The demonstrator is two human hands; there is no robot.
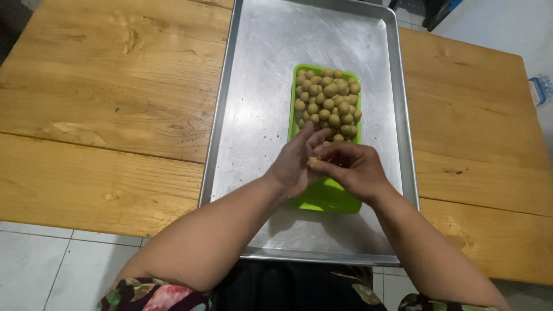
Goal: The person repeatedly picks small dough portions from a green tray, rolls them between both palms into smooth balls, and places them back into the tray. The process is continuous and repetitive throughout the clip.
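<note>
A green rectangular plastic tray (328, 198) lies on a large metal baking sheet (259, 86). Its far half holds several small tan dough balls (328, 103). My left hand (294, 164) and my right hand (351, 167) meet above the near half of the green tray. Between their fingertips is a small piece of tan dough (314, 162). The left hand's fingers are stretched out against it, while the right hand's fingers curl around it. My hands hide the middle of the green tray.
The baking sheet rests on a wooden table (103, 115) made of wide planks. White tiled floor (34, 259) shows at the lower left. A pale floor with a small blue object (540, 89) shows at the far right.
</note>
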